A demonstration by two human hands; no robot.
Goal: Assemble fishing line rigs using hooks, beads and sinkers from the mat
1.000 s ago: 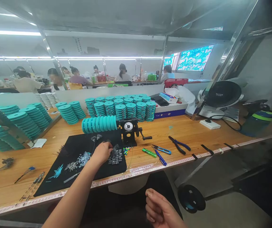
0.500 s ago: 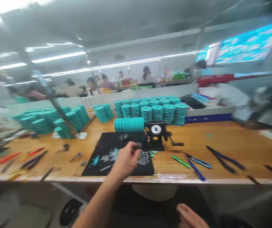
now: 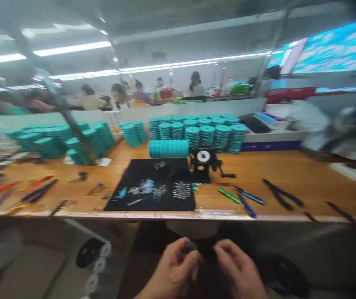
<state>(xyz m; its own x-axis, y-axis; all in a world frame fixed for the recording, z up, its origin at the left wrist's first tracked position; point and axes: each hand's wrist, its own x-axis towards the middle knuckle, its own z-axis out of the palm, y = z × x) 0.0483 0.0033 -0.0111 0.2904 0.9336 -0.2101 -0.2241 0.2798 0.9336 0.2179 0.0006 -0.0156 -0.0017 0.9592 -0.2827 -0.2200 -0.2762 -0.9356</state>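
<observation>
- The left hand (image 3: 173, 270) and right hand (image 3: 240, 270) sit close together, low over the person's lap.
- Their fingers (image 3: 192, 259) curl in and pinch a small dark thing (image 3: 205, 250) between them. It is too blurry to tell what it is.
- At 12 o'clock, a black mat (image 3: 153, 203) lies on the wooden bench (image 3: 274, 174).
- Just past it, the small dial on a spool winder (image 3: 203, 160) is too blurry to read.

Okay so the mat (image 3: 149, 171) sits on the workbench (image 3: 285, 174), with a hand winder (image 3: 202, 165) just behind its right corner, pliers (image 3: 282, 194) off to the right, and stacked spools (image 3: 207, 135) lined up behind.
</observation>
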